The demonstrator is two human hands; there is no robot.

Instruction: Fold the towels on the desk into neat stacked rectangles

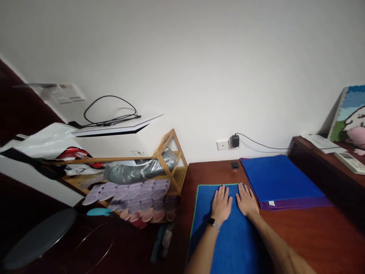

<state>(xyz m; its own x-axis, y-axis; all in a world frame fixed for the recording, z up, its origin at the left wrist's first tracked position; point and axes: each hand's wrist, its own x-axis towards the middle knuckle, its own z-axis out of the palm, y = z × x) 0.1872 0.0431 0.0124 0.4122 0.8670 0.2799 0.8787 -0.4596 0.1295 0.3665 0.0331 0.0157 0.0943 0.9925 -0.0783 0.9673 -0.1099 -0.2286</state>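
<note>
A blue cloth (228, 243) with a green edge lies spread on the reddish-brown table (308, 232). My left hand (221, 204) rests flat on its upper part, fingers stretched out and holding nothing; a watch is on that wrist. My right hand (246, 199) lies palm down near the cloth's upper right corner, fingers apart. To the right of the hands lies a stack of flat cloths, a blue one (281, 177) on top and a purple one (299, 203) showing beneath, with a small white tag at the front edge.
A black plug (235, 140) sits in the wall, its cable running right. At the right, a raised ledge holds papers (322, 143), a calculator-like device (350, 161) and a picture. At the left, a wooden rack (179, 173) holds slippers (137, 194) and a white box (114, 144).
</note>
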